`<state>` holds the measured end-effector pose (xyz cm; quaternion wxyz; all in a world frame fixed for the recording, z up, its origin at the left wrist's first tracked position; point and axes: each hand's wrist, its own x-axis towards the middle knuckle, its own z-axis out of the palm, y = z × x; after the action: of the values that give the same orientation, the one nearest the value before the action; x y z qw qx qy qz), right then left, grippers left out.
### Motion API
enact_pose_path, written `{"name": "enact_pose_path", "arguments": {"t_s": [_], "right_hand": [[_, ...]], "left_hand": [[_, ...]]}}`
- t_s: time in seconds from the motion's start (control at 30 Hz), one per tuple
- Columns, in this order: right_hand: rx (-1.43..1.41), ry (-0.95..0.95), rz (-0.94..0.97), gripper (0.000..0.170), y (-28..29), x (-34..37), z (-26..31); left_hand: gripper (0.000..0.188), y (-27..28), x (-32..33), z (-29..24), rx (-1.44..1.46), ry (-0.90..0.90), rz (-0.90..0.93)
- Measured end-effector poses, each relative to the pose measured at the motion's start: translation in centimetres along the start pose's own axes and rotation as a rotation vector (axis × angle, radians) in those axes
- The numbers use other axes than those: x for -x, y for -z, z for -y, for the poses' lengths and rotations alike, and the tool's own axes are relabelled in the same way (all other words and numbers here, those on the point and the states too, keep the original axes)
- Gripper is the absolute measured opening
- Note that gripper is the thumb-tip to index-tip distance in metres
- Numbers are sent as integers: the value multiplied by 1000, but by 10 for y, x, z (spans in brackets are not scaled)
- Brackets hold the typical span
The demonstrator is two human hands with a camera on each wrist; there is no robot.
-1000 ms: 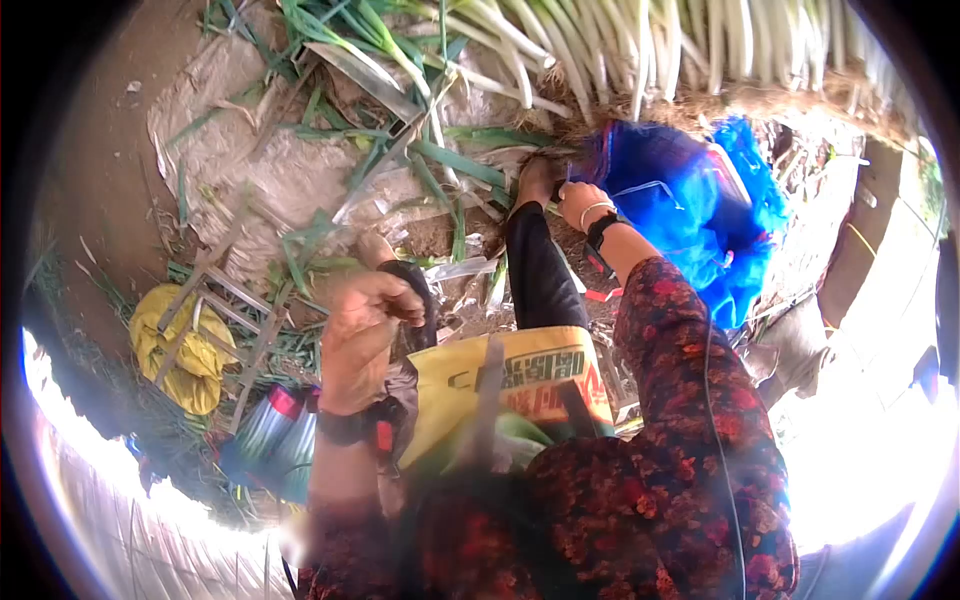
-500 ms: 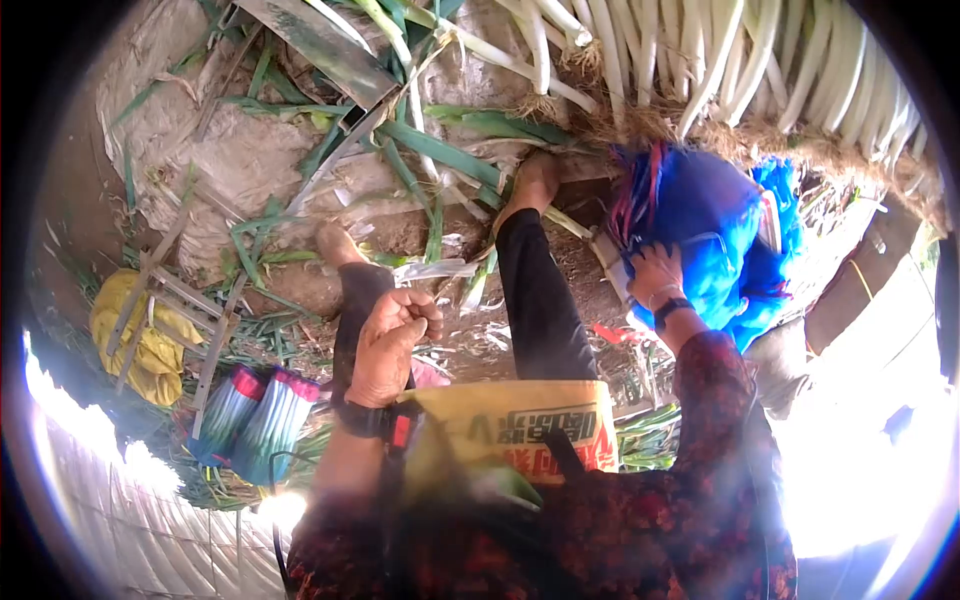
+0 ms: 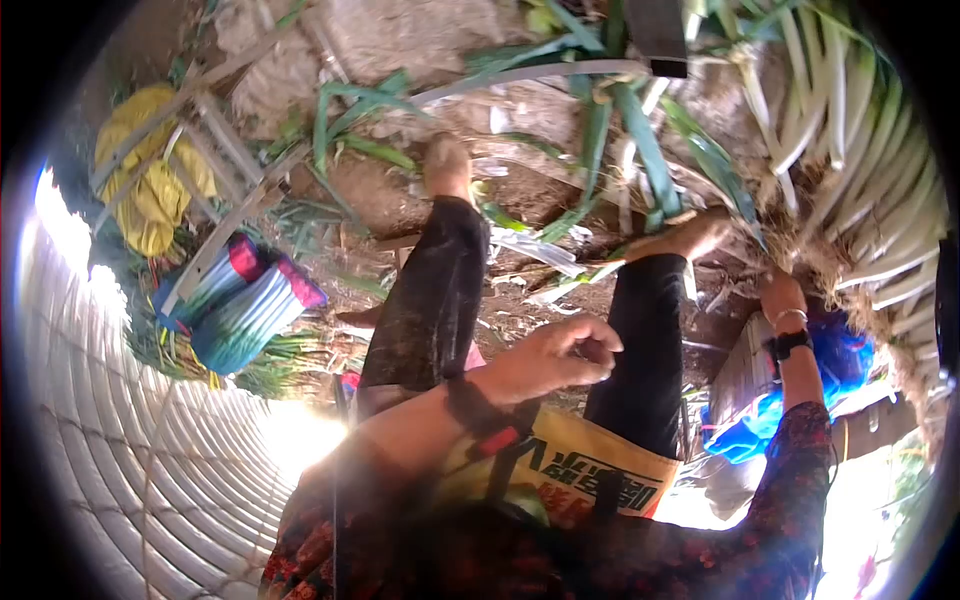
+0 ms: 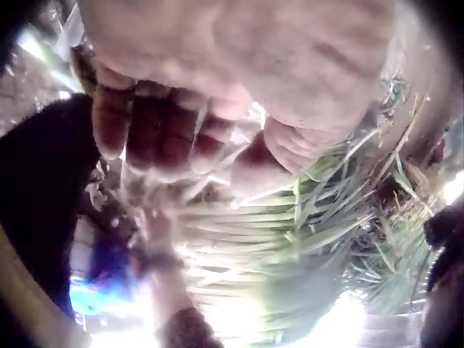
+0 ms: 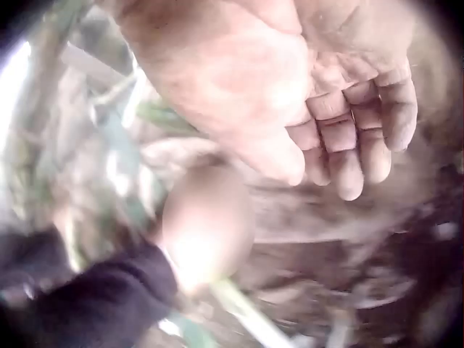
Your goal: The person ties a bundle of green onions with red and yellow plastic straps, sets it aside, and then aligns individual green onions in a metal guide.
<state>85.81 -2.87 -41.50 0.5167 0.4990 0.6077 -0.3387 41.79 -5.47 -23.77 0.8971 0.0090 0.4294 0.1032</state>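
Left hand (image 3: 550, 355): loosely curled, empty, well apart from green onions (image 3: 868, 190)
Right hand (image 3: 783, 296): loosely bent, empty, near their roots (image 3: 818, 258)

The ground (image 3: 380, 205) is of brown soil, and in the upper middle of the head view a pale crumpled sheet (image 3: 390, 35) covers one part of it. Green leaves (image 3: 645, 150) and whitish strips (image 3: 540, 248) are scattered over the middle and upper part, while a dense row of long white-stemmed onions (image 3: 860, 180), with the roots still on them, lies at the upper right. At the left are a yellow bag (image 3: 150, 215), partly behind a metal frame (image 3: 225, 150), and, below it, two blue-green packs (image 3: 245, 315) with red ends.
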Motion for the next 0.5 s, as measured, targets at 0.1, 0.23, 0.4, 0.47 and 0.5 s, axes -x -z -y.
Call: {"name": "enact_pose_path", "arguments": {"t_s": [0.1, 0.23, 0.4, 0.47, 0.5], "right_hand": [[-223, 432, -94, 24, 16, -26, 128], [-296, 585, 386, 24, 41, 9, 344], [-563, 498, 423, 24, 45, 70, 495], [-639, 493, 427, 24, 36, 85, 523], [-665, 491, 431, 24, 32, 90, 532]], "left_hand": [[29, 9, 11, -10, 89, -72, -12], [30, 24, 24, -13, 228, -152, -28], [30, 40, 28, -4, 219, -317, -31], [29, 45, 33, 3, 288, -336, -33], [28, 49, 37, 2, 276, -334, -55]]}}
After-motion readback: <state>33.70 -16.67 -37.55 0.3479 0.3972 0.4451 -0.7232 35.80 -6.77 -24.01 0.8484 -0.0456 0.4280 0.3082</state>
